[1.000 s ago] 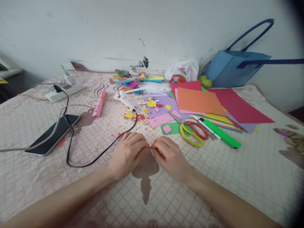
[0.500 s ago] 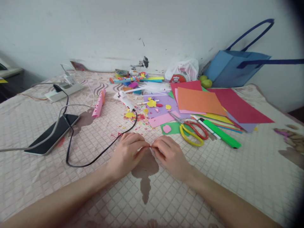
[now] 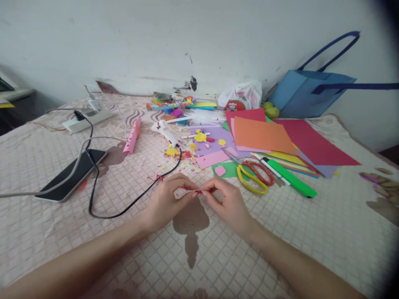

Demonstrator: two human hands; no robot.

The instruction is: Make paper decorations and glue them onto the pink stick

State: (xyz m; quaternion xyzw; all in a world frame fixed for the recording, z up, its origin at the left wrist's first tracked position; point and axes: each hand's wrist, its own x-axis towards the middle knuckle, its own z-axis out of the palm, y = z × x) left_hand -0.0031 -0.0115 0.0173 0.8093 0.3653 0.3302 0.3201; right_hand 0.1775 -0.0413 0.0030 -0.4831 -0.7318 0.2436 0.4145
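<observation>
My left hand (image 3: 170,199) and my right hand (image 3: 226,201) meet fingertip to fingertip over the checked cloth. Pinched between them is a small red piece (image 3: 198,192), mostly hidden by the fingers; its exact shape does not show. Both hands are closed on it, thumbs against index fingers. Beyond them lie a pink flower cut-out (image 3: 220,170) on a green sheet (image 3: 232,171), and scissors (image 3: 256,179) with one yellow and one red handle. A white glue gun (image 3: 166,132) rests past the left hand, its black cord (image 3: 137,204) curving close to that hand.
Coloured sheets (image 3: 264,135) are stacked at the right, beside a green box cutter (image 3: 289,176). Paper scraps (image 3: 183,154) litter the middle. To the left are a phone (image 3: 73,176), a rolled pink sheet (image 3: 132,137) and a power strip (image 3: 89,121). A blue bag (image 3: 308,93) stands against the wall.
The fingers have shifted slightly, and more of the red piece shows between the fingertips. The whole view has moved a little; the things on the table lie as before.
</observation>
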